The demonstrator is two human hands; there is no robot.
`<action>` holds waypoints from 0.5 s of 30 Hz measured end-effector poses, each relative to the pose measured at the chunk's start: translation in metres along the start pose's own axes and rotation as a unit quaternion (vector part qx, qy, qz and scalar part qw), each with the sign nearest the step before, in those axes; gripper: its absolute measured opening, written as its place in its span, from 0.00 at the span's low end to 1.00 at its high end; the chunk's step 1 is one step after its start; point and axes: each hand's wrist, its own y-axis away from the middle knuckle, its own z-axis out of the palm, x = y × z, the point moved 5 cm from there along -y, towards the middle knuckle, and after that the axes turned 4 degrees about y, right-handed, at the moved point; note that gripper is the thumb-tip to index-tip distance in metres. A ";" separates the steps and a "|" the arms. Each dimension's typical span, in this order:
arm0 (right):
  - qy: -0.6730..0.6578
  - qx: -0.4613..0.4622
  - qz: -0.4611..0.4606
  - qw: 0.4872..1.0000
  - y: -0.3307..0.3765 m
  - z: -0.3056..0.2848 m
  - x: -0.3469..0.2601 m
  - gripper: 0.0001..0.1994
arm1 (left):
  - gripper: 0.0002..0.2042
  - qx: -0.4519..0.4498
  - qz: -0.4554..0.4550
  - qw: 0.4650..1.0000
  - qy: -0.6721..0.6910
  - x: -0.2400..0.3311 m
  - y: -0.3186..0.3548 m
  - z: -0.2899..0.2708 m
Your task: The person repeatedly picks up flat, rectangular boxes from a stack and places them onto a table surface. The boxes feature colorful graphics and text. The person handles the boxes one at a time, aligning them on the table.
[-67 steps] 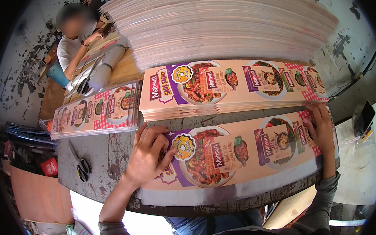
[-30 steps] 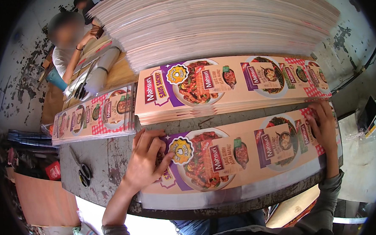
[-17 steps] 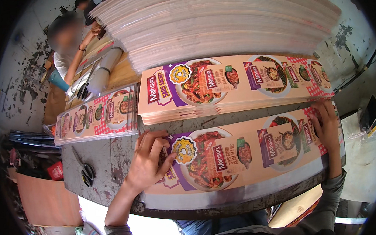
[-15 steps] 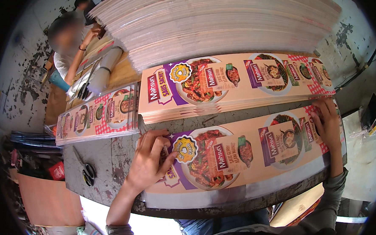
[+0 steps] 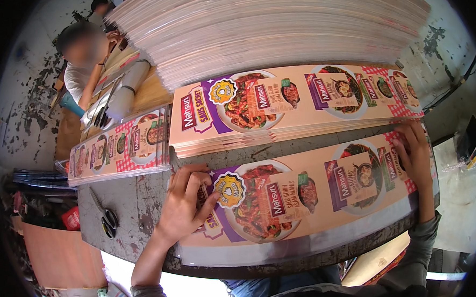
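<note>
A long printed cardboard strip (image 5: 305,198) with food pictures lies on a clear plastic sleeve along the near edge of the grey table (image 5: 122,207). My left hand (image 5: 186,205) presses flat on the strip's left end, fingers spread over the purple part. My right hand (image 5: 415,155) rests on its right end, fingers curled at the edge. Just beyond lies a stack of identical strips (image 5: 288,105). Neither hand lifts the strip off the table.
A very tall pile of plain sheets (image 5: 266,26) fills the back. Another strip stack (image 5: 119,147) lies at the left. Black-handled scissors (image 5: 105,219) rest near the table's left corner. A seated person (image 5: 84,60) works at the far left.
The strip under my hands has shifted slightly right and up. My left hand stays pressed on its left end, my right hand on its right end.
</note>
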 end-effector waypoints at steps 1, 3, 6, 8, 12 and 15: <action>-0.004 0.000 0.004 1.000 0.000 0.001 0.000 0.12 | 0.15 0.003 -0.001 1.000 0.000 0.001 -0.001 0.000; -0.001 -0.002 0.007 1.000 -0.001 0.001 0.000 0.12 | 0.16 0.010 -0.003 1.000 -0.004 0.003 -0.002 -0.001; 0.017 -0.006 0.000 1.000 0.001 0.000 0.002 0.12 | 0.17 0.021 0.010 0.999 -0.035 0.006 -0.001 -0.003; 0.025 -0.007 -0.007 1.000 0.001 -0.002 0.003 0.12 | 0.17 0.055 0.041 0.990 -0.126 0.018 -0.003 -0.008; 0.013 0.005 0.002 1.000 0.004 -0.001 0.001 0.13 | 0.17 0.067 0.032 0.983 -0.168 0.019 0.002 -0.008; 0.007 0.007 -0.005 1.000 0.002 -0.001 0.000 0.14 | 0.16 0.070 0.019 0.986 -0.151 0.018 0.002 -0.007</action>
